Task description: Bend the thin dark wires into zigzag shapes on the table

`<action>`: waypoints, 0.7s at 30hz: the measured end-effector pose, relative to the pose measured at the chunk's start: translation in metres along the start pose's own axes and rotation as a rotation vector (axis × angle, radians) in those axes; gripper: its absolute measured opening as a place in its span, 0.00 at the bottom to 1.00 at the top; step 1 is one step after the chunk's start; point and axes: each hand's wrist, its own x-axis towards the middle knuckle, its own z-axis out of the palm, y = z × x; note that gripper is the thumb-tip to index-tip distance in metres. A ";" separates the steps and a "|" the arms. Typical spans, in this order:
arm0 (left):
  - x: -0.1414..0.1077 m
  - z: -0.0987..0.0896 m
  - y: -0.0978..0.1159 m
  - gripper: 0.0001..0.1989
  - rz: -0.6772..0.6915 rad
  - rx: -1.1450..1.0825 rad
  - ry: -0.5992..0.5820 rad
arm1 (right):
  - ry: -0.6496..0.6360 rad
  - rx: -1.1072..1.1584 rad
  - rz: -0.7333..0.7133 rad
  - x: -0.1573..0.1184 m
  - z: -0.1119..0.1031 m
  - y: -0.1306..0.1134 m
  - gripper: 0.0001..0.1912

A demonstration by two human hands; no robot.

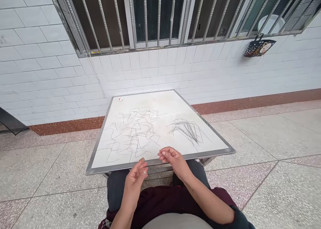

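Over the near edge of the table, my right hand (pixel 173 159) has its thumb and fingertips pressed together in a pinch. Anything thin between them is too fine to make out. My left hand (pixel 136 177) is beside it, loosely curled, with thumb and fingers a little apart and nothing visible in them. Just beyond the hands, many thin, dark, crooked strands (pixel 136 135) are spread across the left and middle of the white tabletop (pixel 165 102). A denser bundle of straighter dark strands (pixel 188 128) lies on the right side.
A grey metal rim (pixel 220 151) edges the table. Near its far left corner sits a small red-and-white item (pixel 120 99). Behind are a white tiled wall (pixel 140 73) and a barred window (pixel 159 18). A patterned bag (pixel 259 48) hangs below the bars at right.
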 end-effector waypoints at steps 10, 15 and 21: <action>0.005 0.009 0.000 0.24 -0.008 -0.149 0.030 | -0.256 -0.183 -0.026 -0.022 0.006 -0.008 0.09; 0.009 0.010 -0.002 0.24 0.035 -0.104 0.099 | -0.169 -0.007 0.094 -0.027 0.012 0.003 0.12; 0.016 0.019 0.004 0.22 0.093 -0.030 0.104 | -0.186 0.092 0.176 -0.027 0.023 0.012 0.12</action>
